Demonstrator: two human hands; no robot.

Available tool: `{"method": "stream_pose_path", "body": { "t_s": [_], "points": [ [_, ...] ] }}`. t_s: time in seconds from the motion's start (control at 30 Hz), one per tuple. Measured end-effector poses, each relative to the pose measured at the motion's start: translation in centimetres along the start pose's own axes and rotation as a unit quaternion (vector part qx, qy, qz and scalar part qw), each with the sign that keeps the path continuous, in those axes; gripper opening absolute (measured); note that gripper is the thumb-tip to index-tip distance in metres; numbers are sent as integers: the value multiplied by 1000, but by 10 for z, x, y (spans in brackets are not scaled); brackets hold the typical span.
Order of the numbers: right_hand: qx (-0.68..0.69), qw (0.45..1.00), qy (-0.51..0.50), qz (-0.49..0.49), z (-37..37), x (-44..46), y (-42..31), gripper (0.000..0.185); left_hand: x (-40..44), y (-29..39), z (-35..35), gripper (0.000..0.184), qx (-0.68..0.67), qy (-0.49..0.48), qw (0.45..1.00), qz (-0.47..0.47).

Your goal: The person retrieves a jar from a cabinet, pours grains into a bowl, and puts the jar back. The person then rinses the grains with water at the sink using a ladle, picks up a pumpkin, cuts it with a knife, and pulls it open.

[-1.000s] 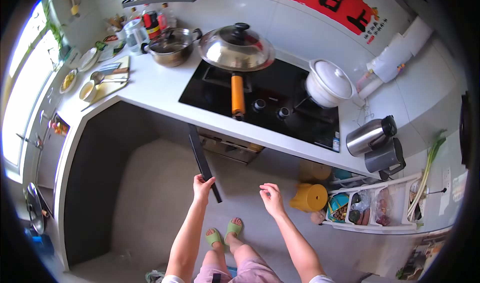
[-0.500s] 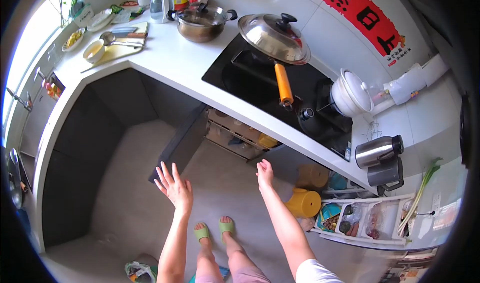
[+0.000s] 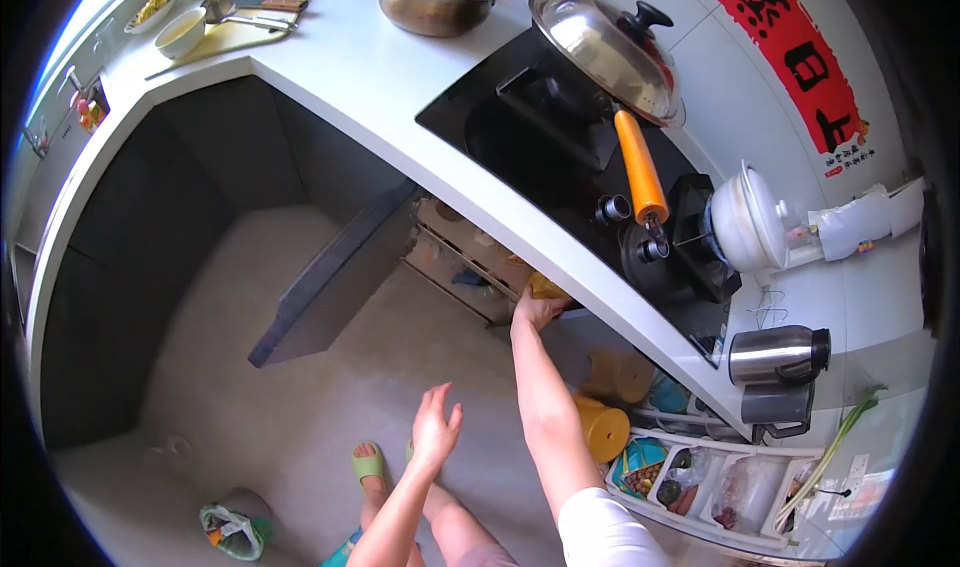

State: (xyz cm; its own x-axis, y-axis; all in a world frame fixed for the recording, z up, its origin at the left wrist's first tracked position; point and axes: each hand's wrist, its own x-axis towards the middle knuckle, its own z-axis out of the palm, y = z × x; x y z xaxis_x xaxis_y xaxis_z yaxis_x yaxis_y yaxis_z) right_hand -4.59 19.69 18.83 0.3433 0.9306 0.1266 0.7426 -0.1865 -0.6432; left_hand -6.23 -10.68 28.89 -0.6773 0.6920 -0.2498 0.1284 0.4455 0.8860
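Note:
My right hand [image 3: 538, 308] reaches into the cabinet under the counter, at a yellow item [image 3: 545, 288] whose kind I cannot make out. Its fingertips are partly hidden by the item and the counter edge, so whether they grip it is unclear. Inside the cabinet is a rack [image 3: 465, 267] with several things on it. My left hand [image 3: 436, 427] hangs over the floor with its fingers apart and nothing in it. The dark cabinet door [image 3: 335, 277] stands swung out to the left of my right hand.
On the black cooktop [image 3: 500, 132] stand a lidded pan with an orange handle [image 3: 640, 167] and a white pot [image 3: 745, 217]. A yellow stool [image 3: 602, 429] and a white storage rack [image 3: 740, 447] are at the right. A bin [image 3: 237, 527] stands lower left.
My right hand has moved forward into the cabinet, up to the yellow item. My left hand has moved right and down, away from the door's edge. The view has shifted.

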Motion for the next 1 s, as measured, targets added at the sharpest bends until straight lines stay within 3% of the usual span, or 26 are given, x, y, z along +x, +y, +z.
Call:
{"method": "stream_pose_path", "body": {
  "t_s": [0.1,0.23,0.37,0.43,0.5,0.7,0.83,1.0],
  "points": [
    [32,997,17,64,11,4,-1,104,7,0,13,34,-101,-51,993,-28],
    [139,986,-21,93,22,1,6,122,8,-21,23,25,-111,2,993,-27],
    [99,992,-3,-80,57,-17,29,123,9,-33,28,23,-151,31,983,-97],
    [18,999,28,40,56,-17,32,126,4,-29,20,22,-166,48,980,-94],
    [43,995,10,94,44,-5,25,133,-1,-30,13,22,-174,51,980,-82],
    [129,982,57,127,18,18,-13,135,-19,-63,5,22,-185,88,973,-108],
    [37,988,97,112,43,34,1,126,-31,-76,-1,22,-189,91,970,-126],
    [24,981,82,173,27,12,-18,120,-41,-86,-9,22,-216,80,960,-158]
  ]
}}
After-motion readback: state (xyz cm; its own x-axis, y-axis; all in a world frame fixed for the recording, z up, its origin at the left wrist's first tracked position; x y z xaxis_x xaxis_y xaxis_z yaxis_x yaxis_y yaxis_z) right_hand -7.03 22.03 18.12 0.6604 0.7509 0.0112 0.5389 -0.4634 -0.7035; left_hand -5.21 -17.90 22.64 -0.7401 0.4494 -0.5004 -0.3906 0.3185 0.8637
